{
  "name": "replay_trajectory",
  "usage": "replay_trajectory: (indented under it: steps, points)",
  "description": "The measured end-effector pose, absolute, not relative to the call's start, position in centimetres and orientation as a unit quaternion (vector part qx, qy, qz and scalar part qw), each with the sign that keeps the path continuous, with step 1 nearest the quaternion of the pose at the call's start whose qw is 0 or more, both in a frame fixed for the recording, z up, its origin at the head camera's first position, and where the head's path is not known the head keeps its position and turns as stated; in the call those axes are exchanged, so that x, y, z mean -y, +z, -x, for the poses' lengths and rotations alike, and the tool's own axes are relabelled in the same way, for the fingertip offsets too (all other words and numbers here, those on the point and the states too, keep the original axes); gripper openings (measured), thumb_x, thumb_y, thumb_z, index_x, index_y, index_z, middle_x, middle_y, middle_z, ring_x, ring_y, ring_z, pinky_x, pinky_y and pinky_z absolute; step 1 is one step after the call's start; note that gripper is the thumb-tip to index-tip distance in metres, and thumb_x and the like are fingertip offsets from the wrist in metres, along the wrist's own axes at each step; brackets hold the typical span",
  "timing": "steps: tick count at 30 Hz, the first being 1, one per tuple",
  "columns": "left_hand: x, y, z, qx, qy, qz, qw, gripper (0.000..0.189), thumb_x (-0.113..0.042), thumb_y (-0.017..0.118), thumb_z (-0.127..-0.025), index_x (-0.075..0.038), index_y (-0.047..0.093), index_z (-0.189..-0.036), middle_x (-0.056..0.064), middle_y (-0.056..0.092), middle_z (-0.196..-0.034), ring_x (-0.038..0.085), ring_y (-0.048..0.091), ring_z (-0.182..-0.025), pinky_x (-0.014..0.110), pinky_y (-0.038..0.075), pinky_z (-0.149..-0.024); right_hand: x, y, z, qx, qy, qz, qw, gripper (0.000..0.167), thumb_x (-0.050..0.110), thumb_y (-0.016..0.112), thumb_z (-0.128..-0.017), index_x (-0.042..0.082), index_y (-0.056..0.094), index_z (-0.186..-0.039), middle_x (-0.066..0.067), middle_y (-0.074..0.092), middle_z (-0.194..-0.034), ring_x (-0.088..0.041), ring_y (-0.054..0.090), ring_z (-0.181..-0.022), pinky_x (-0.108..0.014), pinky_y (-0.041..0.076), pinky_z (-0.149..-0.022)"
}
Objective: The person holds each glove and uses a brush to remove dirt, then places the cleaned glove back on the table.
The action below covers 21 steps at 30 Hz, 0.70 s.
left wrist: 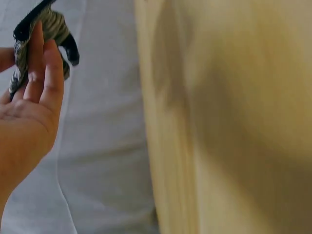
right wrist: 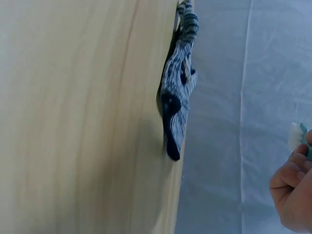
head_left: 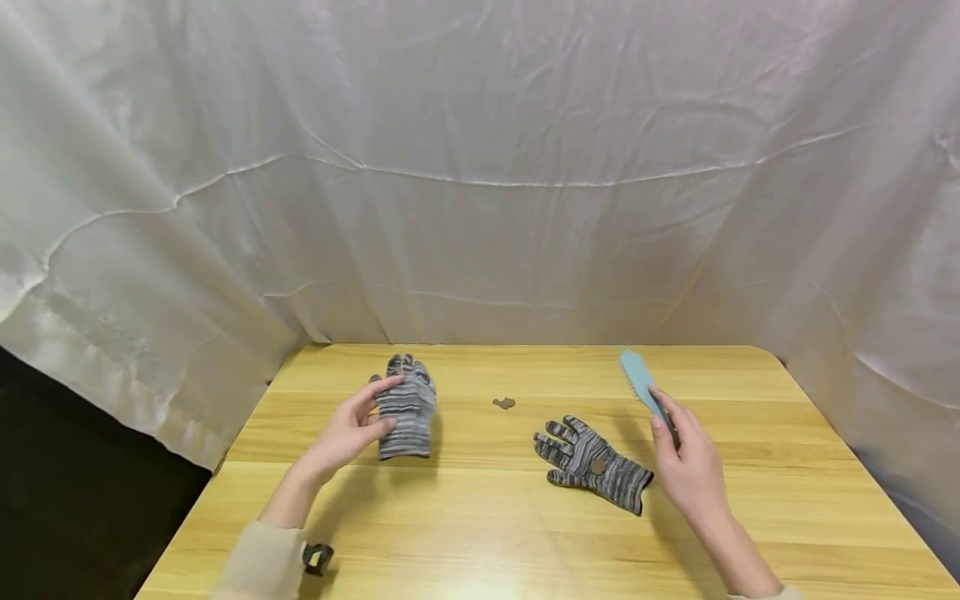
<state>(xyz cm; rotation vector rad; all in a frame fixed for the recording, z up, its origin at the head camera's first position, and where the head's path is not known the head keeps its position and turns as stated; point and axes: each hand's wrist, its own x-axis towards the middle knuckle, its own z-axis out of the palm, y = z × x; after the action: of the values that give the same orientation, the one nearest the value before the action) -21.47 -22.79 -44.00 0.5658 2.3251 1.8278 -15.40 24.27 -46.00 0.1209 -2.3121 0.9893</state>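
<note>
A grey-and-black striped knit glove point(head_left: 407, 423) is held between the thumb and fingers of my left hand point(head_left: 348, 429), raised off the table at the left. The left wrist view shows the glove point(left wrist: 56, 27) pinched with its dark edge up, partly hidden by the fingers. My right hand point(head_left: 692, 467) grips the handle of a light blue brush point(head_left: 637, 372), its bristles facing left, above the table. A matching glove point(head_left: 617, 481) lies flat left of that hand, fingers pointing left, with a brown spot point(head_left: 597, 467) on it.
A small flat brown patch point(head_left: 505, 403) is on the wooden table point(head_left: 465, 517) between the gloves. Pale grey cloth point(head_left: 480, 242) hangs behind the table and along its sides. A small black device point(head_left: 318, 559) sits at my left cuff.
</note>
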Motion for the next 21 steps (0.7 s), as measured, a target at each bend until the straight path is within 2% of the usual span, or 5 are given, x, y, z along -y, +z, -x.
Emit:
replay_trajectory:
  steps: [3,6,12,14,21]
  points:
    - [24.9,-44.7,20.7,-0.790,0.580,-0.185,0.074,0.064,0.000,0.063,-0.100,-0.008,0.040,-0.159,0.030,0.025,-0.163,0.000,0.062,-0.094,0.020,0.055,-0.077,-24.8,-46.1,15.1,0.876,0.368,-0.042,0.310,0.044,0.006,0.058,-0.104,0.011,0.058,-0.148,-0.017,0.068,-0.116,-0.017,0.055,-0.086,-0.017,0.041,-0.072]
    - [26.9,-45.4,19.9,-0.799,0.565,-0.189,0.080,0.063,0.000,0.063,-0.099,-0.003,0.040,-0.158,0.030,0.016,-0.168,0.005,0.057,-0.119,0.023,0.056,-0.089,-25.3,-46.2,14.7,0.878,0.364,-0.036,0.307,0.043,0.006,0.057,-0.104,0.010,0.058,-0.147,-0.020,0.067,-0.122,-0.024,0.059,-0.094,-0.019,0.041,-0.077]
    - [30.4,-46.1,17.9,-0.828,0.526,-0.174,0.082,0.061,-0.003,0.065,-0.098,-0.001,0.044,-0.155,0.033,0.023,-0.165,0.042,0.040,-0.136,0.022,0.053,-0.088,-26.3,-46.6,13.9,0.890,0.355,-0.023,0.285,0.043,0.008,0.054,-0.106,0.008,0.055,-0.150,-0.025,0.063,-0.132,-0.038,0.061,-0.109,-0.046,0.049,-0.085]
    - [31.4,-46.3,17.4,-0.837,0.516,-0.163,0.084,0.059,-0.006,0.065,-0.099,-0.002,0.046,-0.154,0.034,0.024,-0.164,0.045,0.040,-0.137,0.021,0.052,-0.089,-26.7,-46.6,13.8,0.893,0.353,-0.022,0.280,0.043,0.009,0.053,-0.107,0.008,0.055,-0.150,-0.026,0.062,-0.131,-0.042,0.062,-0.110,-0.055,0.049,-0.084]
    - [34.3,-46.7,16.5,-0.853,0.496,-0.138,0.092,0.056,-0.006,0.066,-0.099,0.004,0.046,-0.150,0.038,0.037,-0.153,0.011,0.062,-0.106,0.022,0.055,-0.082,-27.7,-46.7,13.7,0.902,0.325,-0.019,0.283,0.044,0.007,0.056,-0.105,0.008,0.056,-0.149,-0.022,0.066,-0.117,-0.031,0.061,-0.090,-0.043,0.048,-0.068]
